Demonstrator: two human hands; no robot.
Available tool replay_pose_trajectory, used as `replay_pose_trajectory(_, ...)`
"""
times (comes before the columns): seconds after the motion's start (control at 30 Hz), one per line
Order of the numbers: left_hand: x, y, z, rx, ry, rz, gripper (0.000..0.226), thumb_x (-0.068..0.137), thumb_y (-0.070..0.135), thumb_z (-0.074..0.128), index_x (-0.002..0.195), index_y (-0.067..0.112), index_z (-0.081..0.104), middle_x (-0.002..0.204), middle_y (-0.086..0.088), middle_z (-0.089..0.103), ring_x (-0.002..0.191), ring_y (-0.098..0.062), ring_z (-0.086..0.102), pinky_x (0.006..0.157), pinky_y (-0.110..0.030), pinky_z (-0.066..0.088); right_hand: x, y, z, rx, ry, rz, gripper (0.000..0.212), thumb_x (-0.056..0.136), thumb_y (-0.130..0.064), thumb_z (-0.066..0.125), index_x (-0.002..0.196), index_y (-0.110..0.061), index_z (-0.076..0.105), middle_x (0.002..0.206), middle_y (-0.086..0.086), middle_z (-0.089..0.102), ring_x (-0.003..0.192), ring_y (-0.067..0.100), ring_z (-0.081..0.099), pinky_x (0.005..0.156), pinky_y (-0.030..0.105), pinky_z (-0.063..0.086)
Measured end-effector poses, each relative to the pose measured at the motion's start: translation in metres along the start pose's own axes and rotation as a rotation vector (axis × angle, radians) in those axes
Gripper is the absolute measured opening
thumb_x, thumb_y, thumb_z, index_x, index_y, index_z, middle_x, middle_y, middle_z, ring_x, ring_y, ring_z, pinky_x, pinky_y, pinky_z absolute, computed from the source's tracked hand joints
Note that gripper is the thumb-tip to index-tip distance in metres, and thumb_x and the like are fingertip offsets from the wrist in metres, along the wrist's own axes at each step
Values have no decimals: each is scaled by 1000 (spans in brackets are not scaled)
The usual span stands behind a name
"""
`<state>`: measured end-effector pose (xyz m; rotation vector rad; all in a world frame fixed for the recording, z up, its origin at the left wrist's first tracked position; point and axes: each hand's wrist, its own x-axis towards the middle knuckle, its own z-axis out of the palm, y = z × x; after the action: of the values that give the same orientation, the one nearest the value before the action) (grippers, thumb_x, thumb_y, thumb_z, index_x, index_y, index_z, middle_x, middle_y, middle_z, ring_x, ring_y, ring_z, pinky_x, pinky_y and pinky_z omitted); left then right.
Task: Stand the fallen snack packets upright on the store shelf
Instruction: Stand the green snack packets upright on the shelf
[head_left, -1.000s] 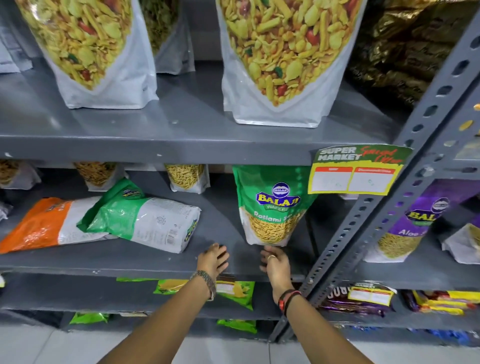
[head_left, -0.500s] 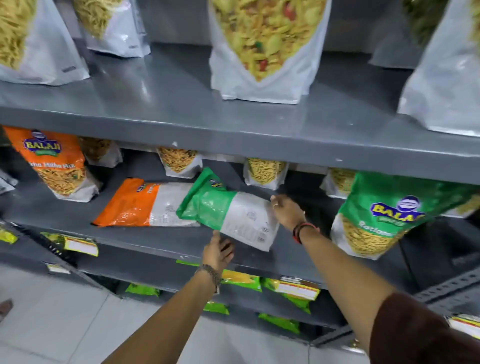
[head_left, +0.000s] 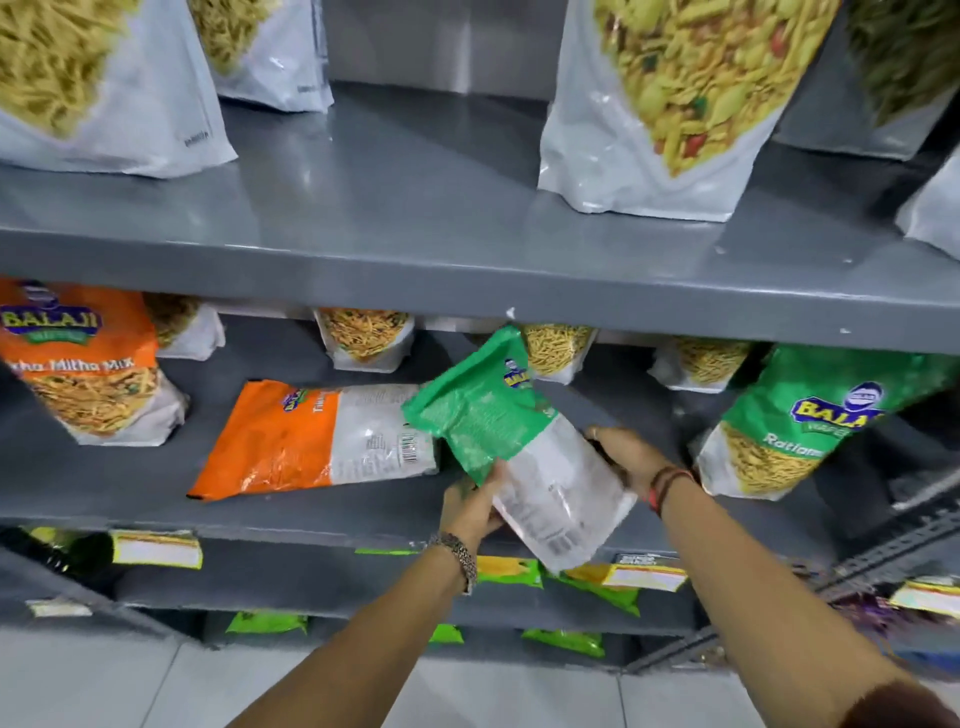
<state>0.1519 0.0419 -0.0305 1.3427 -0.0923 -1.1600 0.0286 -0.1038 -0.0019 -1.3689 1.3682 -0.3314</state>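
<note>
A green and white snack packet (head_left: 511, 441) is lifted off the grey middle shelf (head_left: 130, 499), tilted with its green top toward the back and its white end sticking out past the shelf's front edge. My left hand (head_left: 472, 506) grips its left edge from below. My right hand (head_left: 626, 457) holds its right side. An orange and white packet (head_left: 291, 439) lies flat on the shelf just to the left. An orange packet (head_left: 78, 364) stands upright at far left, and a green one (head_left: 795, 421) stands at the right.
Small packets of yellow snacks (head_left: 363, 338) stand along the back of the middle shelf. Large white pouches (head_left: 670, 104) stand on the upper shelf (head_left: 415, 218). Green packets (head_left: 566, 642) and price tags (head_left: 156, 548) fill the lower shelves. A slotted metal upright (head_left: 883, 551) rises at right.
Both hands moved left from the upright green packet to the fallen green one, took hold of it and raised it off the shelf, its green end tilting up. The view shifted left.
</note>
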Motion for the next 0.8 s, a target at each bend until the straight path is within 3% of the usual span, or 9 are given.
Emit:
replay_pose_trajectory(0.07, 6, 7, -1, 132, 8, 99, 21, 83, 26, 65, 86, 5, 64, 90, -16, 61, 87, -26, 57, 77, -39, 49, -8, 12, -4, 144, 45, 47, 33, 87, -12, 50, 55, -15, 54, 51, 4, 52, 52, 17, 42, 50, 25, 30)
replay_pose_trajectory(0.13, 8, 14, 2, 265, -1, 198, 27, 84, 30, 62, 69, 9, 56, 70, -12, 49, 70, -20, 44, 65, -32, 36, -21, 20, -9, 274, 73, 20, 28, 89, -6, 47, 67, -12, 62, 50, -3, 62, 57, 15, 50, 47, 19, 37)
replay_pose_trajectory(0.23, 12, 28, 8, 280, -39, 289, 31, 87, 27, 59, 58, 16, 55, 62, -4, 47, 69, -18, 44, 67, -32, 37, -31, 19, -12, 439, 139, -23, 32, 88, 6, 35, 92, -3, 65, 84, 11, 65, 78, 23, 56, 55, 22, 43)
replay_pose_trajectory(0.37, 24, 47, 27, 226, -133, 337, 34, 92, 14, 52, 59, 20, 56, 67, -3, 53, 77, -19, 47, 78, -37, 38, -30, 11, -18, 547, 275, -180, 41, 83, 15, 26, 66, -16, 47, 68, 5, 46, 60, 15, 40, 54, 26, 29)
replay_pose_trajectory(0.5, 32, 45, 33, 359, -144, 390, 42, 93, 15, 49, 52, 22, 42, 47, 17, 44, 51, 4, 39, 59, -26, 30, -20, 27, -16, 509, 312, -278, 38, 87, 15, 31, 69, -16, 46, 69, 3, 47, 65, 12, 41, 62, 21, 35)
replay_pose_trajectory(0.57, 31, 36, 28, 417, -130, 364, 40, 93, 19, 48, 54, 26, 43, 45, 19, 48, 49, 8, 42, 56, -21, 32, -16, 39, -13, 503, 279, -268, 38, 88, 13, 30, 70, -16, 48, 70, 3, 49, 65, 12, 43, 59, 17, 40)
replay_pose_trajectory(0.63, 30, 29, 24, 348, -123, 283, 22, 94, 25, 47, 75, 24, 58, 81, 14, 61, 80, 1, 55, 78, -25, 46, -13, 46, -13, 551, 244, -256, 34, 93, 3, 33, 72, -16, 53, 72, 4, 50, 67, 14, 43, 64, 20, 42)
replay_pose_trajectory(0.7, 30, 24, 20, 190, -80, 164, 20, 95, 25, 43, 105, 16, 58, 102, 3, 56, 98, -12, 53, 94, -34, 45, -10, 47, -15, 594, 204, -227, 29, 97, -13, 38, 79, -15, 60, 82, 6, 58, 76, 18, 51, 80, 30, 46)
replay_pose_trajectory(0.8, 20, 11, 19, 18, -5, -72, 24, 97, 14, 36, 76, 18, 45, 80, -2, 45, 72, -17, 47, 69, -30, 43, -9, 48, -20, 526, 166, -163, 34, 97, -34, 39, 98, -11, 64, 99, 11, 64, 93, 24, 58, 97, 38, 45)
